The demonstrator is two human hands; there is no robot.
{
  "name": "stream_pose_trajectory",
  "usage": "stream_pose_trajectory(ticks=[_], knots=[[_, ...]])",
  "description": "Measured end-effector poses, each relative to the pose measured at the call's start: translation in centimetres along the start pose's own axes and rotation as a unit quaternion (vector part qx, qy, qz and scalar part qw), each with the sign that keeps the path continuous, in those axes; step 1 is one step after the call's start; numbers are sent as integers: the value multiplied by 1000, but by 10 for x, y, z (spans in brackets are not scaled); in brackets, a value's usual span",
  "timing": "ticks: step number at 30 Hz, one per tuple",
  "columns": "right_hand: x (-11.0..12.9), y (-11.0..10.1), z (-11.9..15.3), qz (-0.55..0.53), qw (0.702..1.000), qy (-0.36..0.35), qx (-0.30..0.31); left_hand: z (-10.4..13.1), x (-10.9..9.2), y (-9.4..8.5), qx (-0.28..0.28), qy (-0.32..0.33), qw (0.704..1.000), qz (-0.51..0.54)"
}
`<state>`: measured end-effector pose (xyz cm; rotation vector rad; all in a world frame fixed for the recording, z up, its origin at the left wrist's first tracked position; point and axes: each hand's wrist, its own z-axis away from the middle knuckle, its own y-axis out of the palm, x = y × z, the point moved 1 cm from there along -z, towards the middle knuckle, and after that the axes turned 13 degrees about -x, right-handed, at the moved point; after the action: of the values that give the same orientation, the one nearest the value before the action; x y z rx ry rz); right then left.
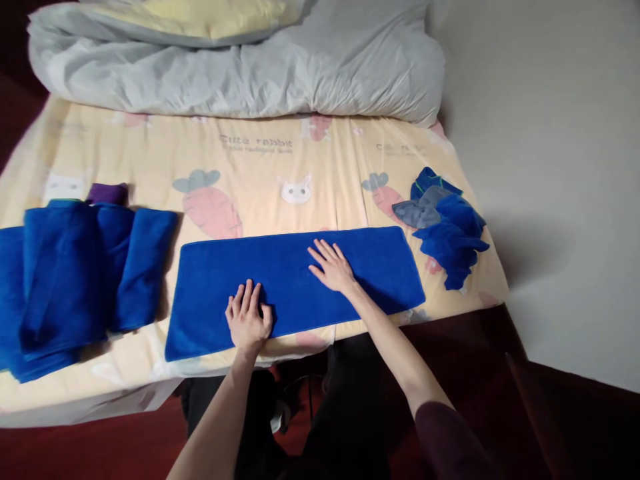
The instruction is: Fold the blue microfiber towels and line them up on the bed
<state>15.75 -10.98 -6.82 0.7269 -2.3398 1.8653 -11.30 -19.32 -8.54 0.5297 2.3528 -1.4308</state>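
Observation:
A blue towel (295, 280) lies spread flat as a long rectangle along the near edge of the bed. My left hand (249, 317) rests on its near side, left of the middle, fingers stretched out and the thumb apart. Farther right, my right hand (331, 265) lies flat on the same cloth with its fingers spread. Neither hand grips anything. To the left of the towel sits a stack of folded blue towels (65, 280), with a bit of purple cloth (107, 193) behind it. A crumpled heap of blue and grey cloths (447, 227) is beyond the towel's right end.
The bed has a yellow sheet (265, 180) printed with carrots and rabbits. Across its far side lies a rolled grey quilt (240, 73) with a yellow part on top. A pale wall (560, 167) stands close on the right. Below the bed edge is a dark red floor (125, 447).

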Motion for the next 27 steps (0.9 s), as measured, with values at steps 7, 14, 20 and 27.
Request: stream_pose_trajectory(ticks=[7,14,20,27], knots=[[-116,-45,22,77,990,116,-27,0,1,1,1,1,1000,6],[-183,-65,36,120,974,186,-41,0,0,1,1,-6,1000,5],[-211,-67,29,139,969,201,-45,0,0,0,6,-13,1000,10],[-160,-69,89,115,969,213,-45,-1,2,2,5,-23,1000,21]])
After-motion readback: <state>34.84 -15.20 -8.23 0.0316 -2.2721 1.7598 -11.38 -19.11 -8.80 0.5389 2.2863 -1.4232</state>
